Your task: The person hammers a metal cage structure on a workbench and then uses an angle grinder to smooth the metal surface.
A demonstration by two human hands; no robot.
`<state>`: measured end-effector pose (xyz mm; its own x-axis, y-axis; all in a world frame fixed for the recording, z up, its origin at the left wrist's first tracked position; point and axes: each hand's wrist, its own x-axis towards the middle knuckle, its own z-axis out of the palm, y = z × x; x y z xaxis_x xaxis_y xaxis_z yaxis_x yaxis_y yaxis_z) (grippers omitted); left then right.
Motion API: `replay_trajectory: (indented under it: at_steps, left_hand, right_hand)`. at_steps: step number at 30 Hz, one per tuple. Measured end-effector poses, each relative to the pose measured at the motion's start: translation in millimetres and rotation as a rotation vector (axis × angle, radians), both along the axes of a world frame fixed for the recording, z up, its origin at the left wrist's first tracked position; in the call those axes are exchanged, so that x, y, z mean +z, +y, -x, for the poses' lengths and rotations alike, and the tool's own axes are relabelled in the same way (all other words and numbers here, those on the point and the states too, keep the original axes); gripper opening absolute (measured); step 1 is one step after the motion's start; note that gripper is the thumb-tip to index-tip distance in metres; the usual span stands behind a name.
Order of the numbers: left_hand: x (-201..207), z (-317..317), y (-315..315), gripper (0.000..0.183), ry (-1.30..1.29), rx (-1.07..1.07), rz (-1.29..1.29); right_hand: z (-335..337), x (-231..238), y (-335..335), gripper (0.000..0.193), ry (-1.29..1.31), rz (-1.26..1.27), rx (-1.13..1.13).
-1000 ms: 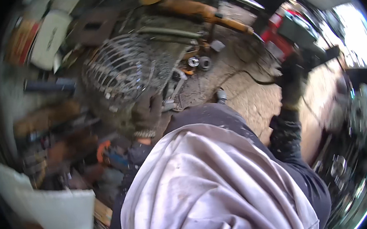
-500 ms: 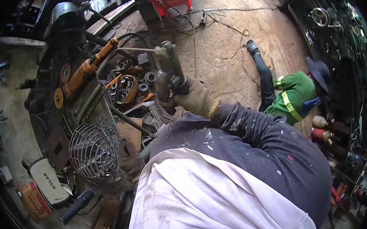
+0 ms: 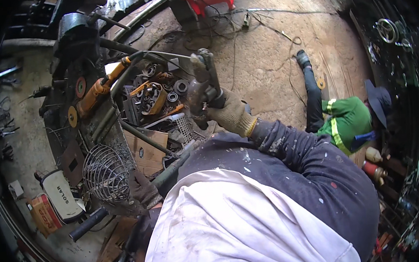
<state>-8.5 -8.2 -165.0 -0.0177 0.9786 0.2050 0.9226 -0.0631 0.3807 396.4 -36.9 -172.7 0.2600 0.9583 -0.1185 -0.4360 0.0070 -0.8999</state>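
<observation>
My right hand (image 3: 230, 114), in a beige knitted glove, grips the black handle of a dark metal tool (image 3: 206, 74). From the tool's upper end a thin grey rod (image 3: 166, 54) points left; the tool's exact kind is unclear. Lower left, my left hand (image 3: 144, 188) wears a dark glove and lies against the right edge of a round wire cage (image 3: 105, 172). Its fingers are mostly hidden, so its hold does not show. The cage's bare grey wires curve into a bowl shape on the cluttered bench.
An orange angle grinder (image 3: 93, 95) lies beyond the cage. Bearings and small parts fill an orange-brown box (image 3: 157, 101). Cardboard (image 3: 145, 151) and metal tubes lie between. At right, a person in green (image 3: 349, 120) sits on the floor, legs outstretched. Cables (image 3: 291, 77) cross the floor.
The whole scene has shifted slightly right in the view. My right hand still grips the dark tool, which was blurred before and is sharper now. My left hand stays beside the cage.
</observation>
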Motion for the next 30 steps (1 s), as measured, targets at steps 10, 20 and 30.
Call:
replay_trajectory:
  at_steps: [10, 20, 30]
  left_hand:
    - [-17.2, -20.4, 9.8, 0.028, -0.132, 0.231, -0.195]
    - [-21.6, -13.7, 12.0, 0.028, -0.114, 0.245, -0.137]
    - [-20.1, -17.2, 15.9, 0.033, 0.044, 0.253, -0.149]
  right_hand:
    - [-75.8, 44.8, -19.0, 0.031, -0.001, 0.298, 0.167]
    - [-109.5, -7.4, -32.9, 0.018, 0.022, 0.153, -0.053]
    - [-132.1, -11.5, -52.5, 0.014, 0.048, 0.219, -0.168]
